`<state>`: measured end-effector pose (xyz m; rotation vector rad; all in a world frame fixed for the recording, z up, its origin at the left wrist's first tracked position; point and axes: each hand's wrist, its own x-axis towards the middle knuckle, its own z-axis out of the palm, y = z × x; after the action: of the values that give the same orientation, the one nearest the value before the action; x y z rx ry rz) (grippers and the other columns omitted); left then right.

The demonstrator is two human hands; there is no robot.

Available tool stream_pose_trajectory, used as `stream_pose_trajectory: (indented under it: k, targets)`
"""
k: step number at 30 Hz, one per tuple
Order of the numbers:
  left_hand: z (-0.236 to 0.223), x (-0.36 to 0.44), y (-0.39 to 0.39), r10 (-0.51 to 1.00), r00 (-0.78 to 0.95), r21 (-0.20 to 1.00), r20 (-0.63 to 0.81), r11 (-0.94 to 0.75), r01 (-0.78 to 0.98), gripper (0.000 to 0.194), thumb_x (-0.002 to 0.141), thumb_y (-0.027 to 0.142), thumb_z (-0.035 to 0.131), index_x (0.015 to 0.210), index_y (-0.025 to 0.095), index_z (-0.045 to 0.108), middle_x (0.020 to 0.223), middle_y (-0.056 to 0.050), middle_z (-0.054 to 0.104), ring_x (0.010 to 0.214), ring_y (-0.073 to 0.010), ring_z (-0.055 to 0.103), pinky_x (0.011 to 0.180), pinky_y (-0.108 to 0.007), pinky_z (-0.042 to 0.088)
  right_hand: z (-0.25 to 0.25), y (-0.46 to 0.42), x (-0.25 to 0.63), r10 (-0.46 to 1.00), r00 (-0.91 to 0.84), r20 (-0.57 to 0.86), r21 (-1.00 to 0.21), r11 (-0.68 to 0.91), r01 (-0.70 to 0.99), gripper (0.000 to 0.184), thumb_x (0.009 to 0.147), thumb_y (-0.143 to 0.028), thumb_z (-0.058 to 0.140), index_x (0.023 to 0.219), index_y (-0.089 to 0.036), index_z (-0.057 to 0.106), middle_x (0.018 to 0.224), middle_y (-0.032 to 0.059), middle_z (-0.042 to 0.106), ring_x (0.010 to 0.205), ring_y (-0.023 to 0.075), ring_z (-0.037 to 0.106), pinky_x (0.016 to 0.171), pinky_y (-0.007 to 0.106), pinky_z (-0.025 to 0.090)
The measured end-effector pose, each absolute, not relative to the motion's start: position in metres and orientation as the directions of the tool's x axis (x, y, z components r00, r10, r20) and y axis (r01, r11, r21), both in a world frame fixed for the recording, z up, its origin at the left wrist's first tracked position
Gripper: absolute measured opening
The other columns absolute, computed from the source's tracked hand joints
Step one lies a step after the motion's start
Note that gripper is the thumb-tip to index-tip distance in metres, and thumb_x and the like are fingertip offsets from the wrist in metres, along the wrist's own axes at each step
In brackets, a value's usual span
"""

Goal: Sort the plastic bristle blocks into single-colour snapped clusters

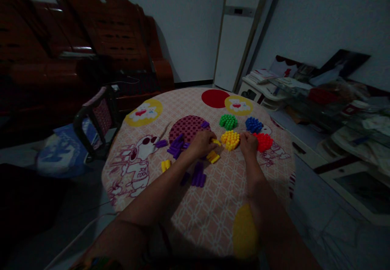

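On the round table (pixel 213 205) sit four studded clusters: yellow (pixel 230 139), green (pixel 228 121), blue (pixel 254 124) and red (pixel 263 141). My left hand (pixel 202 143) is closed in a pinch on a yellow peg (pixel 216 141) just left of the yellow cluster. My right hand (pixel 249 145) rests closed against the yellow cluster's right side, between it and the red one. Loose yellow pegs (pixel 213 156) and purple pegs (pixel 198 178) lie under and beside my left wrist. More purple pegs (pixel 176 145) lie further left.
A patterned cloth with cartoon prints covers the table. A dark chair (pixel 97 119) stands at the table's left edge, a brown sofa (pixel 91 46) behind it. Cluttered low white furniture (pixel 319 99) runs along the right wall. A lone yellow peg (pixel 165 165) lies left.
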<state>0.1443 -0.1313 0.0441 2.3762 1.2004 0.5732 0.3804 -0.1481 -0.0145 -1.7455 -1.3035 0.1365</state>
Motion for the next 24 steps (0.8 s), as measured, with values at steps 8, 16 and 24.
stream_pose_trajectory:
  k: [8,16,24]
  targets:
    - [0.031,0.187,-0.136,0.801,0.585,0.385,0.124,-0.582,0.716,0.032,0.082,0.020,0.067,0.112,0.014,0.064,0.109,-0.012,0.071,0.102,-0.0244,0.068,0.086,-0.031,0.052,-0.015,-0.149,0.381,0.805,0.422,0.416,-0.703,-0.010,0.711,0.030,0.086,-0.039,0.045,0.063,-0.022,0.053,0.062,0.0012,0.057,0.065,0.0173,0.048,0.062,0.029,0.032]
    - [0.018,0.190,-0.138,0.824,0.536,0.556,0.184,-0.537,0.635,0.034,0.081,0.016,0.066,0.113,0.017,0.054,0.104,-0.009,0.070,0.093,-0.0212,0.067,0.078,-0.030,0.050,-0.015,-0.149,0.380,0.808,0.445,0.386,-0.730,-0.028,0.683,0.029,0.085,-0.041,0.045,0.065,-0.022,0.056,0.063,0.0012,0.058,0.066,0.0175,0.050,0.062,0.029,0.033]
    - [0.019,0.186,-0.135,0.825,0.522,0.609,0.219,-0.533,0.587,0.033,0.078,0.009,0.063,0.108,0.018,0.055,0.100,-0.006,0.070,0.087,-0.0182,0.065,0.074,-0.028,0.049,-0.014,-0.148,0.380,0.810,0.437,0.391,-0.726,-0.021,0.688,0.029,0.086,-0.039,0.045,0.064,-0.022,0.054,0.064,0.0010,0.059,0.066,0.0173,0.049,0.063,0.029,0.034]
